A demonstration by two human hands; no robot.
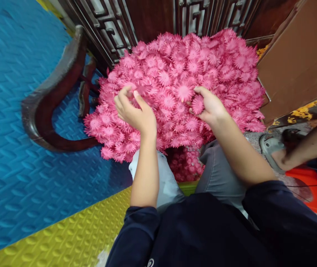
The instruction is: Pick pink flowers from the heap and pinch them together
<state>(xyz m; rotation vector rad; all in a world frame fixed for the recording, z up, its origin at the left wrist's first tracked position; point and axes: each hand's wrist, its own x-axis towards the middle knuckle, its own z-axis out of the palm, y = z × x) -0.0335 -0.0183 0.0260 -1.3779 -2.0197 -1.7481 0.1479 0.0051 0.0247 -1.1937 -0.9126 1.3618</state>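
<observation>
A wide heap of pink flower-like pieces (175, 66) with spiky petals fills the middle of the view. Over its left part is my left hand (134, 109), fingers curled, with a blurred pink flower piece (143, 89) at the fingertips. On the right, my right hand (208, 105) has its fingers curled around a pink flower piece (198, 104). Another, paler pink flower (184, 92) is by the tip of my right index finger; whether it touches cannot be made out.
A dark curved wooden armrest (40, 107) stands left over blue matting (5, 148) with a yellow strip (72, 230). Behind is dark latticework (114, 29). At right are a brown cardboard panel (300, 55), orange-yellow pieces (309, 111), and another person's sandalled foot (278, 155).
</observation>
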